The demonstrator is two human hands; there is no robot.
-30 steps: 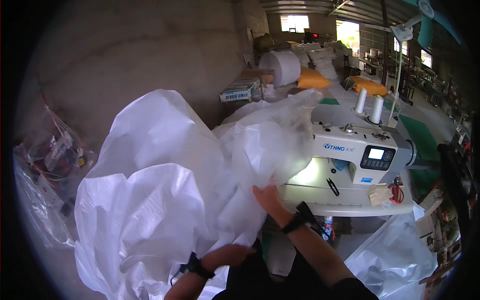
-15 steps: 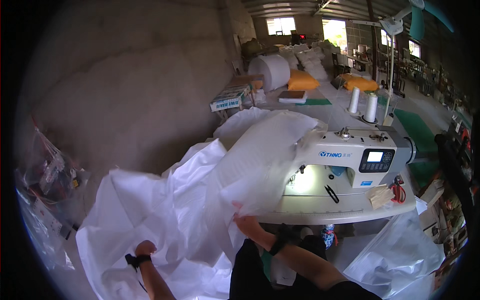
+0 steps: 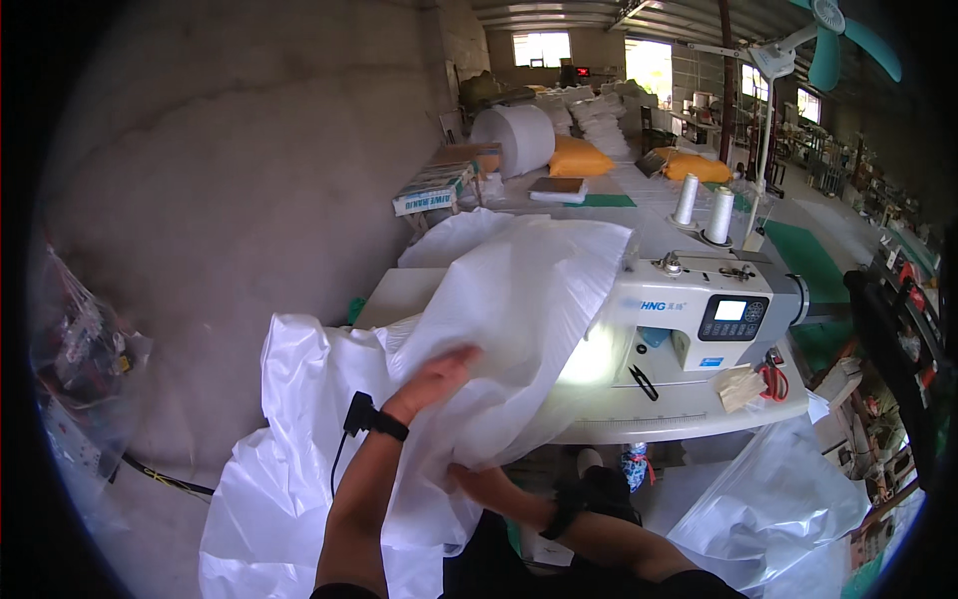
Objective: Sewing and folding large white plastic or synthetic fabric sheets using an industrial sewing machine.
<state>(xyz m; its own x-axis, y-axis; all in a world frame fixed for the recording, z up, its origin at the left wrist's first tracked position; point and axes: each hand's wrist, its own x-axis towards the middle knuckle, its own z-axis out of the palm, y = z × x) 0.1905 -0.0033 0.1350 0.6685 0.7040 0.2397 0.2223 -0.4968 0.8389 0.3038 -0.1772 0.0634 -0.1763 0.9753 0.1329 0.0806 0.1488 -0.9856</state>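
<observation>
A large white plastic sheet [image 3: 499,309], thin and partly see-through, drapes over the left part of the sewing machine table and down across my lap. My left hand [image 3: 436,381] lies against the sheet's raised part, fingers stretched out and slightly blurred. Lower down, my right hand [image 3: 479,485] grips the sheet near my lap; folds hide its fingertips. To the right of both hands stands a white sewing machine [image 3: 689,309], its lamp lit. The sheet covers its needle area.
Black thread snips [image 3: 644,382], a beige scrap [image 3: 736,387] and red-handled scissors [image 3: 773,381] lie on the machine table. Behind stand two white thread cones [image 3: 718,216] and a fan [image 3: 826,45]. Clear plastic [image 3: 768,504] hangs at lower right; a wall [image 3: 230,180] rises left.
My left hand has moved up and right onto the sheet's raised part. The sheet's left side has been drawn inward, uncovering a pale tabletop behind it. My right hand is slightly lower.
</observation>
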